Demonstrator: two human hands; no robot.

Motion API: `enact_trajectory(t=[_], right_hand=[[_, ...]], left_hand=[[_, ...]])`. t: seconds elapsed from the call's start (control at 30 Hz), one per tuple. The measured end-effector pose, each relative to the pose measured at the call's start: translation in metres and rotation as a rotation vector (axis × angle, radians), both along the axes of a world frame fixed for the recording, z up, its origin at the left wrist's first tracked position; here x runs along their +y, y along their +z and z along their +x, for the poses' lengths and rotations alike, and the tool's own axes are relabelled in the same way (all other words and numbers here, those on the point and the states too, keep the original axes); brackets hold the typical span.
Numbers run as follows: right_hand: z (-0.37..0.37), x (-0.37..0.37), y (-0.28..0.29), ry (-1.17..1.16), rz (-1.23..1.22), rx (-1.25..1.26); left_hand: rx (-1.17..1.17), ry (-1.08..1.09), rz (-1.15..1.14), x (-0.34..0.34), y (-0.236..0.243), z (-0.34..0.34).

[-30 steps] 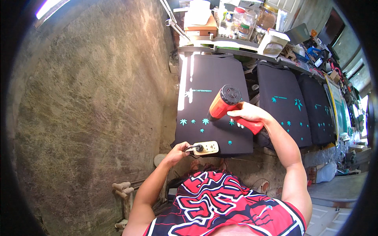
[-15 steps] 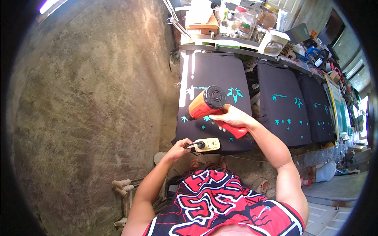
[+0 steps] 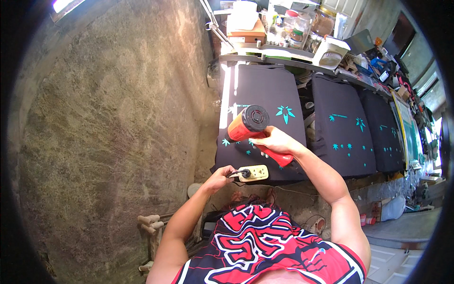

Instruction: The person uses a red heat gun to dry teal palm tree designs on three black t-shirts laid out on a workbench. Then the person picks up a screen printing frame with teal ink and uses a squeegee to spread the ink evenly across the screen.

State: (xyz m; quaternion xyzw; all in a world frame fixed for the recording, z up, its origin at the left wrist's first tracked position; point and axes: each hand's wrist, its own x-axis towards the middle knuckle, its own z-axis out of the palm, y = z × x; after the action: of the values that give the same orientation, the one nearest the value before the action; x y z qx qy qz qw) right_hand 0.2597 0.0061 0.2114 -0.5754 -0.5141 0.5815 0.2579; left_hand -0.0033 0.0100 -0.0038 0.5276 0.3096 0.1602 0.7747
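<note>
My right hand [image 3: 276, 141] is wrapped round the red handle of a heat gun [image 3: 239, 127]. Its round black vented end faces up, and its dark nozzle tilts down toward the lower left, above a black printed cloth [image 3: 265, 85] with teal leaf shapes. Lower and to the left, my left hand [image 3: 220, 180] is closed on the cord beside a cream power strip [image 3: 258, 173]. A black plug [image 3: 246, 173] sits in the strip's left socket. The strip is over the near edge of the cloth; whether it rests there I cannot tell.
Two more black printed cloths [image 3: 343, 94] lie on boards to the right. Behind them a cluttered shelf holds jars [image 3: 297, 35], an orange box [image 3: 247, 34] and a small white fan [image 3: 330, 52]. A bare concrete wall [image 3: 118, 118] rises on the left. A wooden frame [image 3: 151, 225] stands low left.
The view has shifted slightly, so the cloths appear a little further right. Against the cloth, the heat gun has moved slightly left. Both hands keep their holds.
</note>
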Motion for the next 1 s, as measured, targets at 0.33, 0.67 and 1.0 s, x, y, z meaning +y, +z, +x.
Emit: enact_trajectory(t=[0.33,0.67,1.0], right_hand=[[-0.001,-0.004,-0.004,-0.019,-0.017,0.013],[0.008,-0.009,-0.005,-0.042,-0.039,0.071],[0.048,-0.026,0.018,-0.006,-0.127,-0.048]], left_hand=[[-0.011,-0.003,-0.021,0.0,0.001,0.0],[0.035,-0.029,0.012,0.002,-0.006,-0.001],[-0.024,-0.02,0.014,0.001,-0.004,0.0]])
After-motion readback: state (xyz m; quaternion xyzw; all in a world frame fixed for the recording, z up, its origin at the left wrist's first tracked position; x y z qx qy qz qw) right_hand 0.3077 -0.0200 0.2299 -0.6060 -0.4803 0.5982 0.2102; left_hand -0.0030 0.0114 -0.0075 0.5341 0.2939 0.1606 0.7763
